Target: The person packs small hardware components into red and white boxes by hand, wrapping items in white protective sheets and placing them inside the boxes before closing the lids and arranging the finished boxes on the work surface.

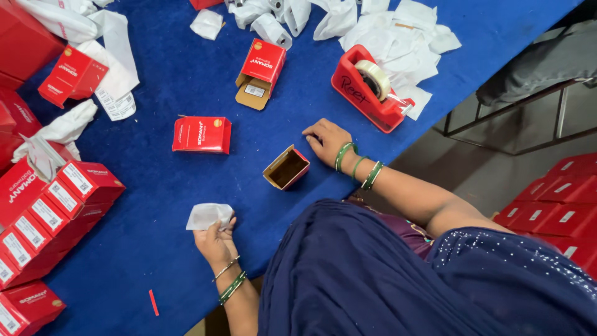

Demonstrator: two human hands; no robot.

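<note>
My left hand (214,244) is shut on a small white paper-wrapped piece (209,215), held just above the blue table (155,186) near its front edge. My right hand (326,140) rests on the table with its fingers bent and nothing in it. It lies right next to a small red carton (286,168), which lies on its side with its open brown mouth facing me. Green bangles ring both wrists.
A closed red carton (201,134) lies mid-table, and another with its flap open (260,71) behind it. A red tape dispenser (368,87) stands at the right edge. White wrapped pieces (348,18) pile at the back. Red cartons (50,211) are stacked at the left, more on the floor (559,205).
</note>
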